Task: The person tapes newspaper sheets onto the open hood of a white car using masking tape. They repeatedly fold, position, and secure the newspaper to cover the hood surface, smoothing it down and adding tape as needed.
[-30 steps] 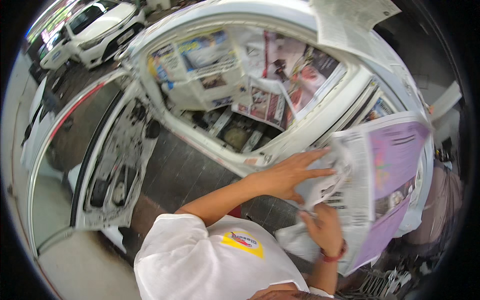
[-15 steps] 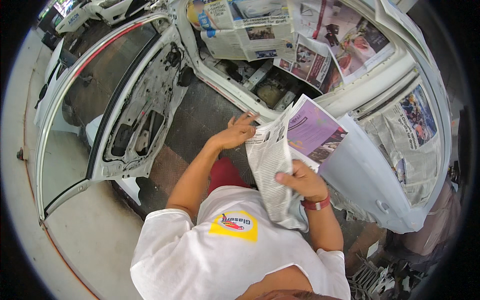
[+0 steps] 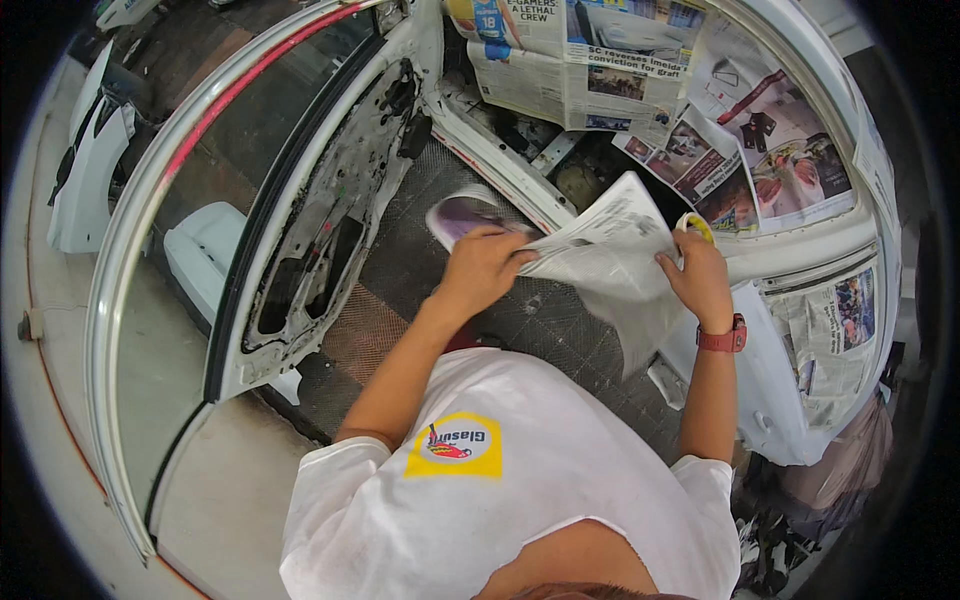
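A newspaper sheet (image 3: 615, 255), off-white with gray print, is stretched between the left hand (image 3: 485, 265) and the right hand (image 3: 698, 275), above the dark floor (image 3: 570, 345). It is creased and folded, one corner pointing up, its lower part drooping to a tip. Blurred white-and-purple paper (image 3: 465, 212) shows just beyond the left hand. A yellow-edged ring (image 3: 702, 225), partly hidden, sits at the right hand's fingers.

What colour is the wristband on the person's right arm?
The wristband is red; the head view shows it best.
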{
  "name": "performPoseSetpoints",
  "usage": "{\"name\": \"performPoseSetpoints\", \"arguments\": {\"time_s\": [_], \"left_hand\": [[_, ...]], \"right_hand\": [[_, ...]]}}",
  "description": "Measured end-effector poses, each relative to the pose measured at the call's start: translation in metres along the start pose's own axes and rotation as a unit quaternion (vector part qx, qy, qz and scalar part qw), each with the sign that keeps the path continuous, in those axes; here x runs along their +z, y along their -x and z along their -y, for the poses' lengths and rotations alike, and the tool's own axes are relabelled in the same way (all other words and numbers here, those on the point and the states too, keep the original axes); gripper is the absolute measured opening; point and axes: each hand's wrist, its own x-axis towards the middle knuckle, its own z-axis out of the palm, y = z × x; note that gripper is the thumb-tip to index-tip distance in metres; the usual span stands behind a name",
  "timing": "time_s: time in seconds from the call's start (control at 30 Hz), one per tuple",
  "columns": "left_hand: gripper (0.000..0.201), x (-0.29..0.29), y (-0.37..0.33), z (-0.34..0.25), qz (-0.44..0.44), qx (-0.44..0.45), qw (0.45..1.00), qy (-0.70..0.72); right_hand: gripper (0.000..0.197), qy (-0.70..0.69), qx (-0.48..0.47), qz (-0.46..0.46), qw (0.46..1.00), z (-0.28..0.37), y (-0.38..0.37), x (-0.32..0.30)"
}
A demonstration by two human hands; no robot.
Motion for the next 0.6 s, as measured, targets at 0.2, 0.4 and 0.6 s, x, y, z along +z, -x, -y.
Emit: {"name": "performPoseSetpoints", "arguments": {"time_s": [0.2, 0.4, 0.6], "left_hand": [[0.03, -0.028, -0.035, -0.001, 0.062, 0.004, 0.998, 0.002], [0.046, -0.073, -0.018, 0.081, 0.22, -0.118, 0.962, -0.112], [0.03, -0.128, -0.024, 0.137, 0.156, -0.191, 0.969, -0.029]], "right_hand": [[0.027, -0.369, 0.044, -0.037, 0.928, 0.034, -0.016, 0.037], [0.022, -0.39, 0.131, -0.155, 0.898, 0.021, -0.018, 0.038], [0.033, -0.336, 0.171, -0.225, 0.898, -0.005, -0.029, 0.029]]}}
